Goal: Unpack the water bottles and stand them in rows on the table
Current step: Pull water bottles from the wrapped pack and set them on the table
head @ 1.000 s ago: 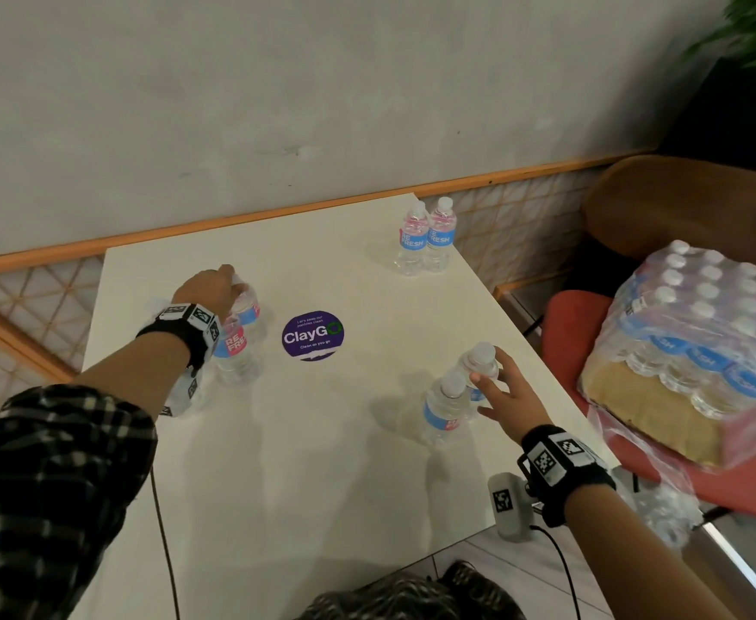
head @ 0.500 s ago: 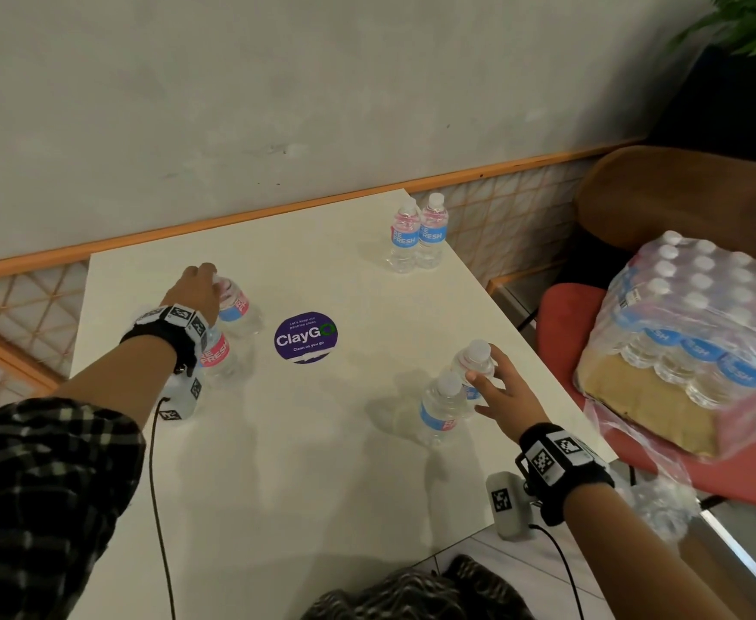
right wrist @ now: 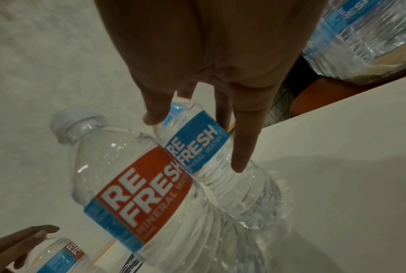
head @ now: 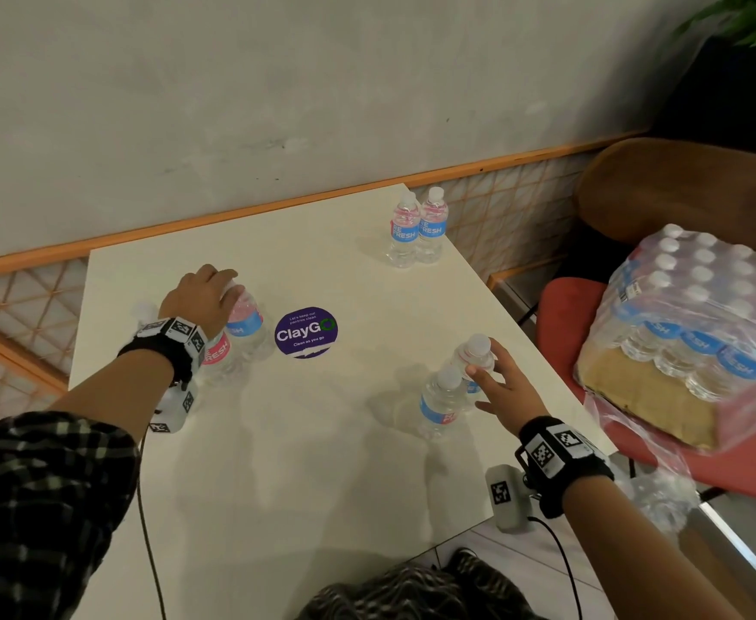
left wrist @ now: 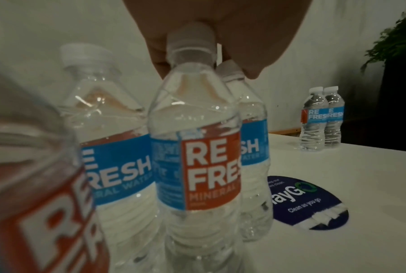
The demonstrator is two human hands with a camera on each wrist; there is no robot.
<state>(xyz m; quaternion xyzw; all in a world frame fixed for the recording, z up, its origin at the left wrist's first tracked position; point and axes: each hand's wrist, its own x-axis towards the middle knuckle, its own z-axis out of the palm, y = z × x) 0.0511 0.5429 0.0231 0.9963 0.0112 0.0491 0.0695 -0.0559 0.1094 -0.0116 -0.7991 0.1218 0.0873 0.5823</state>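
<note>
On the white table (head: 322,463) my left hand (head: 226,286) reaches down over a cluster of clear water bottles at the left and curls its fingers round the cap of one bottle (left wrist: 197,147). Two of that cluster show beside my wrist (head: 244,322) (head: 217,355). Near the right edge my right hand (head: 483,362) lies with straight, spread fingers (right wrist: 241,147) against the upper part of a standing bottle (head: 472,360) (right wrist: 211,140). A second bottle (head: 441,404) stands touching it. The shrink-wrapped pack of bottles (head: 698,333) sits on a red chair to the right.
Two more bottles (head: 418,230) stand together at the table's far right corner. A round purple sticker (head: 306,332) marks the table's middle. A brown seat back (head: 680,190) is behind the pack. A wall with an orange rail (head: 233,221) runs along the far edge.
Both hands stay at the same bottles; only the head view has drifted slightly.
</note>
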